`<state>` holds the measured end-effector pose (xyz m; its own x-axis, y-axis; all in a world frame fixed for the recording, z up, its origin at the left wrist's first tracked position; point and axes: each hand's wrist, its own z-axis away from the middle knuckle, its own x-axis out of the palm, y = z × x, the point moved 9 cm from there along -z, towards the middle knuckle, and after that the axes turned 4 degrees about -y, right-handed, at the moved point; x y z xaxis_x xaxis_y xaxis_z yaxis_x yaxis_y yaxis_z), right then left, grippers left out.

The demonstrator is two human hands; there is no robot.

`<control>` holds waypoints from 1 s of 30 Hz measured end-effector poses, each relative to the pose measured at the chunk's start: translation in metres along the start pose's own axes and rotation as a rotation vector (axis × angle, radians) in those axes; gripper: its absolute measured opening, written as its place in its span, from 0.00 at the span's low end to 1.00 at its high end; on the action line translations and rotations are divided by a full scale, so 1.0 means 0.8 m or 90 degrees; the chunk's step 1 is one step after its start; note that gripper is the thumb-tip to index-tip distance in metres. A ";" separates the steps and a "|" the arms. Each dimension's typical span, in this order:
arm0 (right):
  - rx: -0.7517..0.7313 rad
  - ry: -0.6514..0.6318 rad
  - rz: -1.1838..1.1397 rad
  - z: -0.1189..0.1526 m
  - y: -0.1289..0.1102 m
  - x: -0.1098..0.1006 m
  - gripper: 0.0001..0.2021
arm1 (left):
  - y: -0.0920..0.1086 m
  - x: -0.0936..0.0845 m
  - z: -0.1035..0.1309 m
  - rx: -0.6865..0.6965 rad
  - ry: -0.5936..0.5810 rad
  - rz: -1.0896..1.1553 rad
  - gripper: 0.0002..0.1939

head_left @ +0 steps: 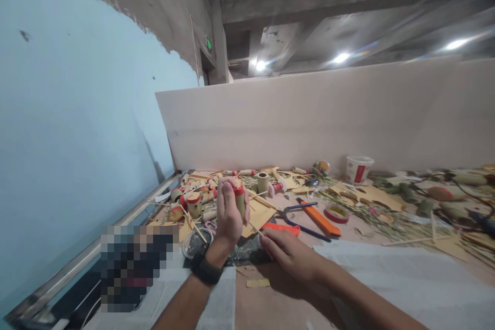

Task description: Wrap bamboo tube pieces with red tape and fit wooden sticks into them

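Note:
My left hand (227,214), with a dark watch on its wrist, is wrapped round a short upright bamboo tube (240,205) that has red tape about its top. Part of the tube is hidden by the palm and fingers. To the right and lower, my right hand (286,251) pinches a thin wooden stick (254,228), which slants up toward the tube's lower part. Whether the stick touches the tube I cannot tell. Just beyond the right hand lie an orange-handled tool (284,228) and blue-handled pliers (299,220).
An orange cutter (319,218) and a roll of red tape (336,213) lie to the right. Several red-banded bamboo pieces (194,204) crowd the left. A paper cup (359,170) stands by the white partition (309,124). Printed sheets (386,273) cover the near right; a blue wall (77,113) rises left.

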<state>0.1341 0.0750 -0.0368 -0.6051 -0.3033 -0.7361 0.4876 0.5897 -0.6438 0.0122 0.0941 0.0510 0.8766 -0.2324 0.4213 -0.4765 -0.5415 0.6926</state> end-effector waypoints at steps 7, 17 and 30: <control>-0.007 0.009 0.003 0.000 0.000 -0.003 0.19 | 0.008 0.004 0.004 0.017 -0.028 -0.037 0.17; 0.006 -0.002 0.023 0.001 0.000 -0.004 0.19 | 0.005 0.002 0.003 0.038 -0.046 -0.001 0.15; 0.002 -0.003 0.041 -0.002 0.006 -0.003 0.19 | 0.006 0.005 0.004 0.032 -0.081 -0.056 0.13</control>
<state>0.1373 0.0797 -0.0378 -0.5689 -0.2684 -0.7774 0.5279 0.6057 -0.5954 0.0141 0.0877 0.0541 0.9180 -0.2808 0.2801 -0.3958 -0.6040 0.6918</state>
